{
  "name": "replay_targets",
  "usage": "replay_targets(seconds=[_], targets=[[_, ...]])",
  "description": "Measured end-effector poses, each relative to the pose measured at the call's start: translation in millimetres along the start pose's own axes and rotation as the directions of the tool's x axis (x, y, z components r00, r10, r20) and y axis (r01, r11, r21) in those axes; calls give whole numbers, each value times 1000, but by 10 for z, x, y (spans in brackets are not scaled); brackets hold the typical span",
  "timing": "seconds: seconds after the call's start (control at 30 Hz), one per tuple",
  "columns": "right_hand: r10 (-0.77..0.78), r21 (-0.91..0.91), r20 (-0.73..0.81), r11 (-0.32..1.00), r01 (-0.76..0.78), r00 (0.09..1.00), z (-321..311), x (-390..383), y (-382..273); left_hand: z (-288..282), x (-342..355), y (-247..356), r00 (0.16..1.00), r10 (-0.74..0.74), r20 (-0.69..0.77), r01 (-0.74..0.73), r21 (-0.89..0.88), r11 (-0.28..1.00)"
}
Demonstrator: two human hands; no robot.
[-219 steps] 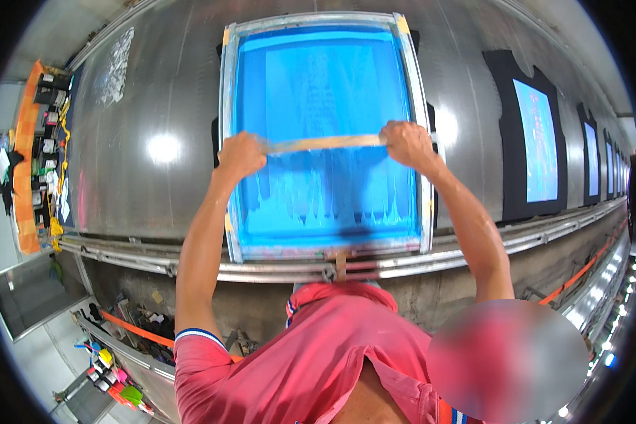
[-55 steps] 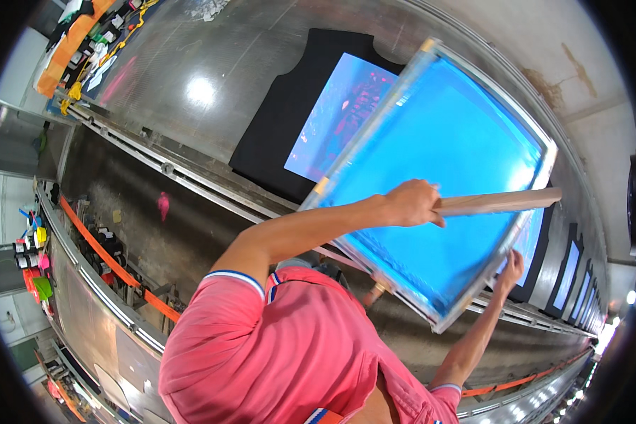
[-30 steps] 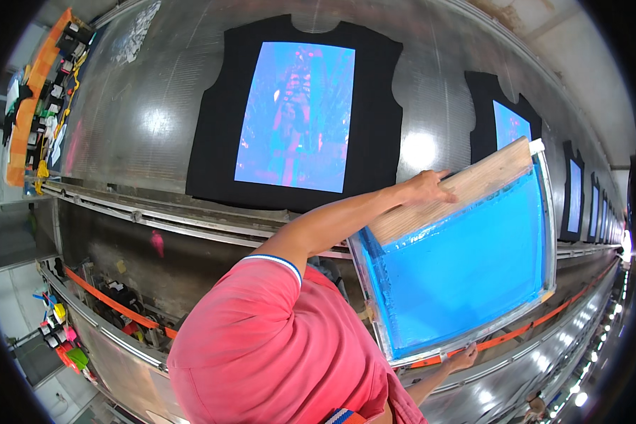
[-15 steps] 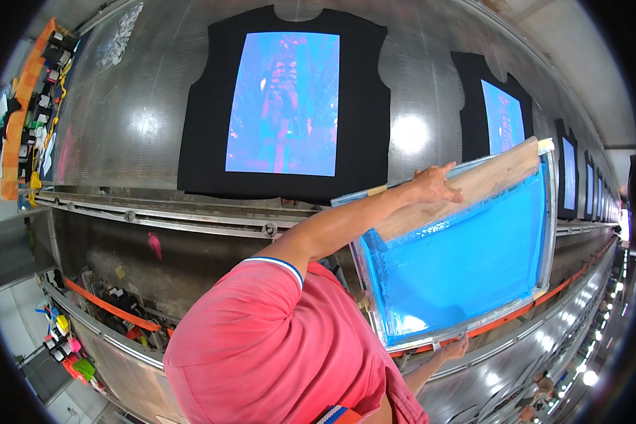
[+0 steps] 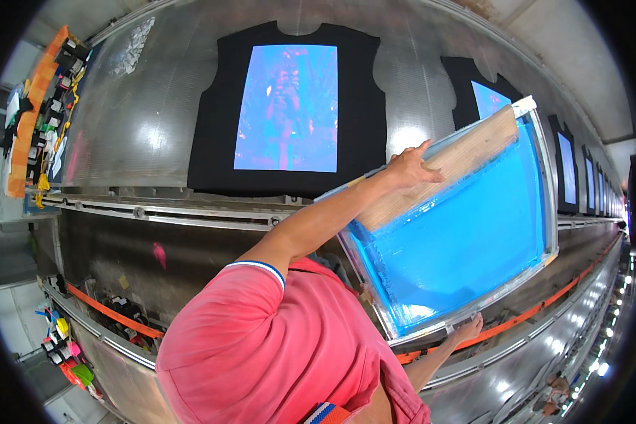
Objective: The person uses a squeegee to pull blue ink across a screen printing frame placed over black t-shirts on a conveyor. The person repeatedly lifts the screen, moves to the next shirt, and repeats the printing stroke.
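A screen-printing frame (image 5: 552, 212) with blue ink across its mesh slants in front of me at the right. Along its far side lies a wooden squeegee (image 5: 466, 157), its blade edge in the ink. My left hand (image 5: 411, 168) is over the squeegee and the frame's far side, gripping them with thumb and fingers apart. At the near edge of the frame, my right hand (image 5: 466, 329) supports it from below; its fingers are partly hidden. Beyond the frame, a black shirt panel (image 5: 215, 155) lies flat with a blue and pink printed rectangle (image 5: 286, 106).
A long grey printing table (image 5: 148, 92) carries more black panels (image 5: 459, 74) toward the right. A metal rail (image 5: 191, 216) runs along its near edge. Behind me stands another table with an orange rail (image 5: 113, 311). Cluttered items (image 5: 53, 113) hang at the far left.
The frame has tilted, its far right corner swinging up and leftward over the neighbouring panel. Both hands have moved with it, and the squeegee stays along the far side.
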State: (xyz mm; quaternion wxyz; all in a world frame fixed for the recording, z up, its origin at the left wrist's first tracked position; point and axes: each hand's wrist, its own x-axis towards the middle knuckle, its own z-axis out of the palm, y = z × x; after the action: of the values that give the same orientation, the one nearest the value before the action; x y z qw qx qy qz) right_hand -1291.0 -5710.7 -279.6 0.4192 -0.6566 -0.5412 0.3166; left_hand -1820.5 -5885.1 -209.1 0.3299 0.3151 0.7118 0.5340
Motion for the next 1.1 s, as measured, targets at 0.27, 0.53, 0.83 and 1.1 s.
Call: replay_targets(seconds=[0.27, 0.53, 0.83, 1.1], targets=[[-93, 84, 70, 993, 87, 993, 271, 41, -94, -330, -436, 148, 993, -73, -96, 80, 71, 994], [-197, 257, 302, 959, 119, 933, 647, 7, -343, -826, -1216, -66, 953, -56, -299, 26, -101, 994], [-383, 271, 569, 923, 275, 727, 1018, -793, -1247, -1599, -3253, -177, 813, -65, -578, -192, -372, 908], [-740, 524, 493, 672, 523, 457, 2079, -3223, -1959, -2485, -6273, -1166, 534, -246, -809, -299, -453, 840]])
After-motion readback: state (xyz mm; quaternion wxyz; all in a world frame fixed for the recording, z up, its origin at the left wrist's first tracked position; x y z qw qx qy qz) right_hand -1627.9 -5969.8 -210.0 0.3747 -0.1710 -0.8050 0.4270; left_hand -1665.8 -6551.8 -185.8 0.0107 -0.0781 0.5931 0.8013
